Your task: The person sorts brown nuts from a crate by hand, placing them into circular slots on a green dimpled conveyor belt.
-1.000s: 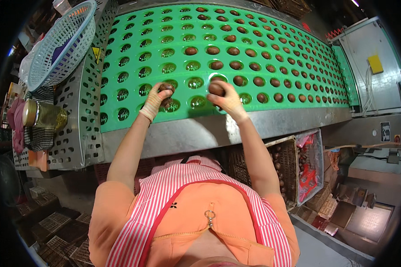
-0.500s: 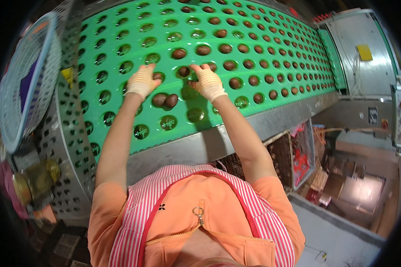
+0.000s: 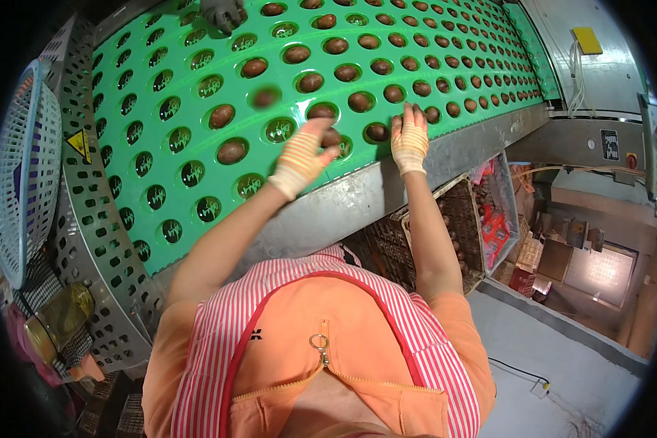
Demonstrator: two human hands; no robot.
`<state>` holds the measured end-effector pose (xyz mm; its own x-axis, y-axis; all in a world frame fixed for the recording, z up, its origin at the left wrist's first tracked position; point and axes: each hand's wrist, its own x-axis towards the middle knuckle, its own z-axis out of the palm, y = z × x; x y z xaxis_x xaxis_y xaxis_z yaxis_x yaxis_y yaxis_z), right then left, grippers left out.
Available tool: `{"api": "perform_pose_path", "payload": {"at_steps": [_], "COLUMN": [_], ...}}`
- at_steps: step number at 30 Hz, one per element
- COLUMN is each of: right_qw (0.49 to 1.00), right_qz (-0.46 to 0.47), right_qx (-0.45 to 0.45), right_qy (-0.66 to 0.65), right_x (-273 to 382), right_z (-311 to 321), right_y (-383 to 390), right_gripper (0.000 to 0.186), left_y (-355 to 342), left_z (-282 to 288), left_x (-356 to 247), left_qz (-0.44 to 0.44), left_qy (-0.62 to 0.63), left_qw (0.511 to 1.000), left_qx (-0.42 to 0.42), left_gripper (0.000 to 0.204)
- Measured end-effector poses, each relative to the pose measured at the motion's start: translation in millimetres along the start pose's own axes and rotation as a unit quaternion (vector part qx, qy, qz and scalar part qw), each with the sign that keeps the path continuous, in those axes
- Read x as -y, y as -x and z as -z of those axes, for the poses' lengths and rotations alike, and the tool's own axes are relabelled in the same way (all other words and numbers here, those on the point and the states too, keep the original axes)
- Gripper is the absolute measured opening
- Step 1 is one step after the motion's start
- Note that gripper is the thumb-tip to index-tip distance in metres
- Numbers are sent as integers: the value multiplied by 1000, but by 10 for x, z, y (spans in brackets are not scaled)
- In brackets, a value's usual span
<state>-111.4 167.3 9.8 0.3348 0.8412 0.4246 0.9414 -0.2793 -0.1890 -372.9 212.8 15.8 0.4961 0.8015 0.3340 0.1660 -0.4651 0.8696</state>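
My left hand (image 3: 304, 159), in a cream striped glove with bare fingertips, reaches over the near part of a green panel (image 3: 190, 252) with rows of oval cups. Between its thumb and fingers is a brown egg (image 3: 331, 137), above a cup near the panel's front edge. My right hand (image 3: 410, 140), gloved alike, has its fingers stretched out, with nothing seen in them. Just left of it, another brown egg (image 3: 377, 132) sits in a cup. A blurred brown egg (image 3: 264, 96) shows farther off.
A co-worker's dark-gloved hand (image 3: 224, 13) is over the panel's far left. Eggs fill many cups to the right; several left cups hold none. A light blue basket (image 3: 23, 182) stands at the left, a metal rail (image 3: 328, 212) runs along the front, and crates (image 3: 456, 226) sit below.
Both my hands have moved right along the panel, the left one also nearer to me. The two eggs lying together no longer show so. A co-worker's gloved hand has come in at the top.
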Motion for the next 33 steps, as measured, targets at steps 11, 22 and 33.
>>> {"api": "perform_pose_path", "payload": {"at_steps": [11, 22, 33], "right_qw": [990, 982, 886], "right_qz": [34, -54, -431], "right_qx": [137, -45, 168], "right_qy": [10, -174, 33], "right_x": [-356, -216, -1611], "right_z": [-17, 747, 2020], "right_y": [261, 1592, 3254], "right_gripper": [39, 33, 42], "left_y": [-109, -787, -939], "left_z": [389, 893, -123], "left_x": [210, 1364, 245], "left_qz": [-53, -76, -8], "left_qy": [-372, -378, -611], "left_qw": [922, 920, 787], "left_qx": [-93, 75, 88], "left_gripper": [47, 28, 35]}}
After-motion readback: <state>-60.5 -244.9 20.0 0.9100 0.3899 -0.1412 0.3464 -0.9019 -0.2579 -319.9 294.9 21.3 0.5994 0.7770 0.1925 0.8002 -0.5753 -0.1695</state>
